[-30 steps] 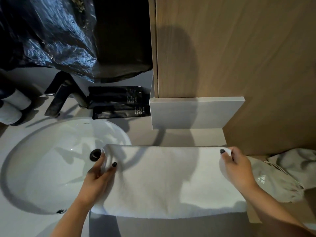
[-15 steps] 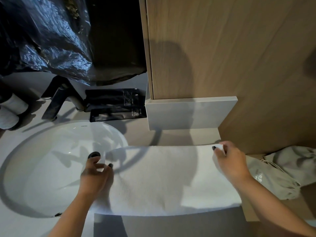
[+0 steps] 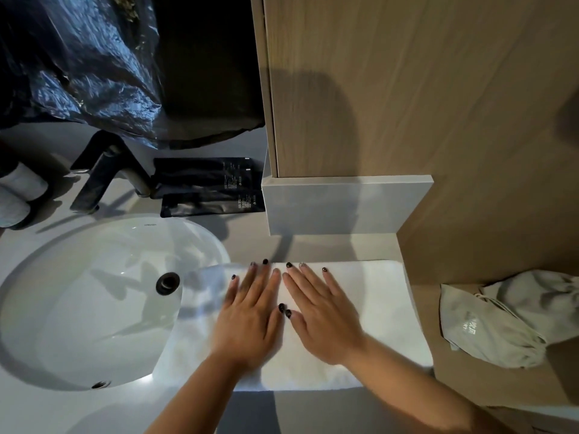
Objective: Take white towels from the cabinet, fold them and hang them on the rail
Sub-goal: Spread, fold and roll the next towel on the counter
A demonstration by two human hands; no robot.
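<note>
Here both flat: left hand (image 3: pixel 250 321), right hand (image 3: pixel 322 317) cover towel (image 3: pixel 385 308) middle.

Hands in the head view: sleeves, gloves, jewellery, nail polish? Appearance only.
Both forearms are bare as far as the frame shows: no sleeves, gloves, watch or bracelet in view. No rings visible. The left hand and the right hand both have short nails painted dark, near black; one right fingernail looks lighter or glittery. The left hand is slightly motion-blurred.
</note>
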